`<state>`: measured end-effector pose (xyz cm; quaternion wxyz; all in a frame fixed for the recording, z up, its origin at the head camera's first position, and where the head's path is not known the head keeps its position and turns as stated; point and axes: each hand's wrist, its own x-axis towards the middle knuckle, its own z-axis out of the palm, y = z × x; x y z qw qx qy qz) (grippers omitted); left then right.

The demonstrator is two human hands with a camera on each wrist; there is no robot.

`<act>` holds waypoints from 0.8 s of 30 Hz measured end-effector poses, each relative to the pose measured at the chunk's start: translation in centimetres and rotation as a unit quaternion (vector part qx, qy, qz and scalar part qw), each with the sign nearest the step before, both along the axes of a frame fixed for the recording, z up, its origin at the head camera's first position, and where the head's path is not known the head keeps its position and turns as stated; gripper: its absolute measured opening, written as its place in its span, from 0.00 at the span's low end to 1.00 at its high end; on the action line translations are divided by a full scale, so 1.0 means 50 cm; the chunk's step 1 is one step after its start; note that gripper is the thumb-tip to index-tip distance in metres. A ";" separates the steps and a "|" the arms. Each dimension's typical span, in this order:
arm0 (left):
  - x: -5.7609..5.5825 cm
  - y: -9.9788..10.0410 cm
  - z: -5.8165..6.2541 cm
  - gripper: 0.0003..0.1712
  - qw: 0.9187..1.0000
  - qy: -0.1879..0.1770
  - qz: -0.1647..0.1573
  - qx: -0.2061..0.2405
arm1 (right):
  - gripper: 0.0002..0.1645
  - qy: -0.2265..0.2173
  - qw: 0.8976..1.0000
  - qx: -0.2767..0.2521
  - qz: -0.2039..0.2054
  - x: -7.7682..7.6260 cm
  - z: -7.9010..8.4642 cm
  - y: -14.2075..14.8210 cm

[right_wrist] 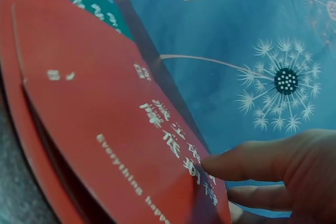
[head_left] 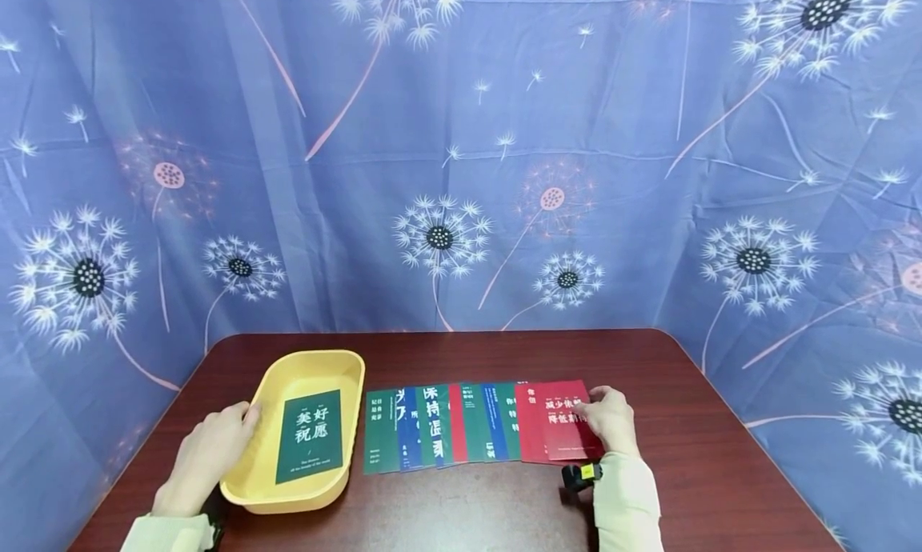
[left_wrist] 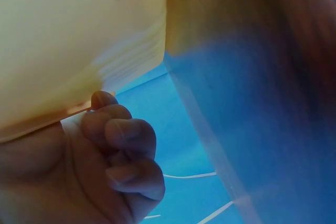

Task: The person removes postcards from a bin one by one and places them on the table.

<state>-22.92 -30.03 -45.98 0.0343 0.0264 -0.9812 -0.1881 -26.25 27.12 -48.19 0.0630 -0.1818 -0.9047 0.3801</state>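
Observation:
At the left, my left hand (head_left: 209,452) grips the rim of a yellow plastic tray (head_left: 317,374). Its fingers curl beside the outer wall in the left wrist view. A dark green card (head_left: 308,462) with white Chinese characters lies in the tray. At the right end of a row of overlapping cards, my right hand (head_left: 612,422) pinches the right edge of a red card (head_left: 565,440). In the right wrist view the thumb lies on its face, and the card's near edge stands slightly raised over another red card (right_wrist: 11,72).
Leftward from the red cards run several overlapping green, blue and red cards, the leftmost a green card (head_left: 382,444). The row lies on a dark reddish-brown table (head_left: 461,512). A blue dandelion-print cloth (head_left: 461,176) hangs behind and around the table.

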 end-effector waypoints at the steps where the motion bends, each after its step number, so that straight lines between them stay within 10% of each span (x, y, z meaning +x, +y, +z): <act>1: 0.000 0.000 0.000 0.30 1.000 0.001 0.000 0.000 | 0.30 0.000 1.000 0.008 0.001 0.000 0.001 -0.001; 24: -0.001 -0.001 0.002 0.30 1.000 0.005 -0.006 0.001 | 0.25 0.035 0.996 0.085 0.015 -0.002 -0.005 -0.011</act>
